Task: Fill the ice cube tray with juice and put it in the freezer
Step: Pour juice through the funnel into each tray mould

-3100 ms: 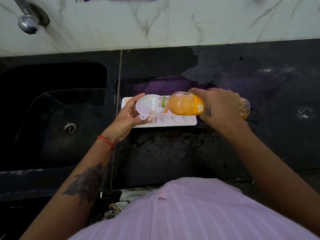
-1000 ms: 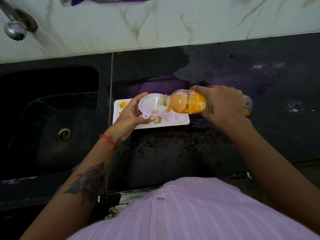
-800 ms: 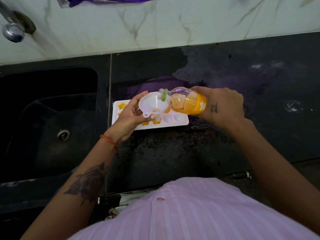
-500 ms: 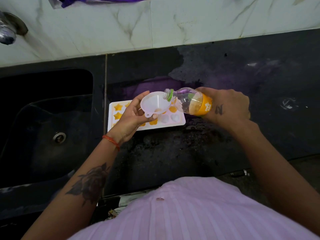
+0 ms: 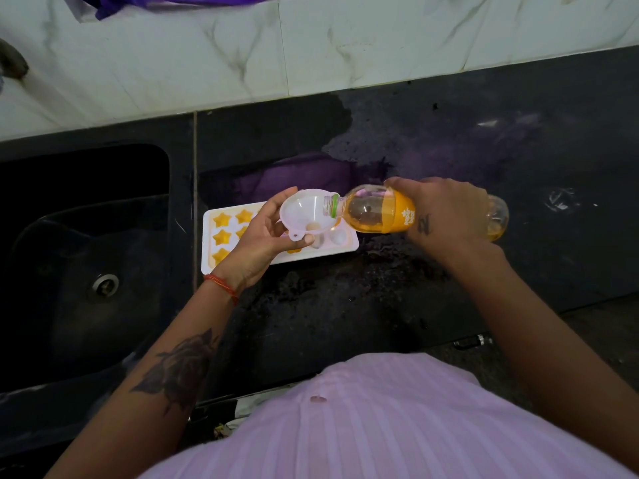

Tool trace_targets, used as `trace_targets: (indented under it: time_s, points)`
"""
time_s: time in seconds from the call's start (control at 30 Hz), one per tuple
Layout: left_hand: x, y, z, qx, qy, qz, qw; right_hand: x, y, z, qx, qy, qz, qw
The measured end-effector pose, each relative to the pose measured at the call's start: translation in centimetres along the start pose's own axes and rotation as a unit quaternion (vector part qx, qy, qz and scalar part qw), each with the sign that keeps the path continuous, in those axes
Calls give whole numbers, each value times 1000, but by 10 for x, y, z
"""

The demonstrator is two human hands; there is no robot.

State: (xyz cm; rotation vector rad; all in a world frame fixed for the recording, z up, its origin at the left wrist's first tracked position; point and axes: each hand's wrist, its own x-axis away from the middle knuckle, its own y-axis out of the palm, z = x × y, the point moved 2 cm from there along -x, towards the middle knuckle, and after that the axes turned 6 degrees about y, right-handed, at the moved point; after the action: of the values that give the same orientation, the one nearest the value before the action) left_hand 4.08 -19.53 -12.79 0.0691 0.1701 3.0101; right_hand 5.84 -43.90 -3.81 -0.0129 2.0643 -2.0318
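Note:
A white ice cube tray (image 5: pixel 209 236) lies on the black counter next to the sink. Several star-shaped cells at its left end hold orange juice; the cells at its right end look pale. My left hand (image 5: pixel 257 238) grips a white funnel (image 5: pixel 304 214) above the tray's right half. My right hand (image 5: pixel 444 212) grips a clear juice bottle (image 5: pixel 373 212) with an orange label, tipped on its side. The bottle's open mouth rests at the funnel's rim. Part of the tray is hidden under my left hand and the funnel.
A black sink (image 5: pixel 86 243) with a metal drain (image 5: pixel 105 283) sits left of the tray. White marble-look tiles (image 5: pixel 311 50) form the wall behind. The black counter (image 5: pixel 518 150) stretches right, wet and stained. My pink shirt (image 5: pixel 380 426) fills the lower view.
Over the last second the bottle's mouth lifted out of the funnel, then lowered back to its rim. The funnel moved right along the tray, uncovering more juice-filled star cells at its left end.

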Motion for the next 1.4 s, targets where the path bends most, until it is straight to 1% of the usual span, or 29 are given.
trace_targets:
  time_s: [0.43,0.8,0.9,1.1,1.2,1.4]
  points:
    - [-2,1,-1,-10,-3,-1,1000,-4,-4,-2,20,-2,-7,1000]
    - [-2,3,5,-10,-8,-8,1000,-4,-3,1,-10,-8,0,1000]
    - [-2,3,6,-6,-8,-8,1000,-4,-1,2,-30,3,-1,1000]
    - [-2,8,12,-8,2,-4,1000,-6,0,6,-51,35,-34,998]
    - [-6,13,13,3,0,-8,1000,-5,-3,12,-59,46,-31,997]
    - [-13,24,11,2,-2,-17,1000,-1,-9,24,-26,53,-17,998]
